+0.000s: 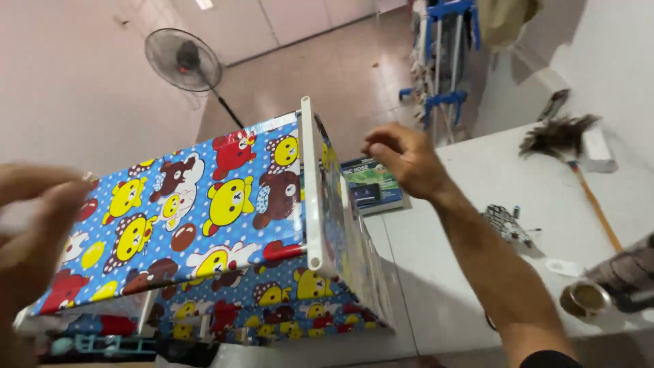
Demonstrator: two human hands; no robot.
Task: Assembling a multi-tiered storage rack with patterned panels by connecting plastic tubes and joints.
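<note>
A fabric wardrobe (204,204) covered in blue cloth with cartoon bears fills the middle, with a white plastic frame tube (310,184) along its top right edge. My left hand (30,232) is blurred at the left edge, near the wardrobe's top left corner, fingers bent; whether it grips anything is unclear. My right hand (405,160) hovers just right of the wardrobe's top corner, fingers curled loosely, holding nothing I can see.
A white table (477,272) stands to the right with a feather duster (565,140), a small patterned object (507,225) and a tape roll (586,298). A flat box (373,185) lies behind the wardrobe. A standing fan (184,61) and a blue rack (443,54) stand farther back.
</note>
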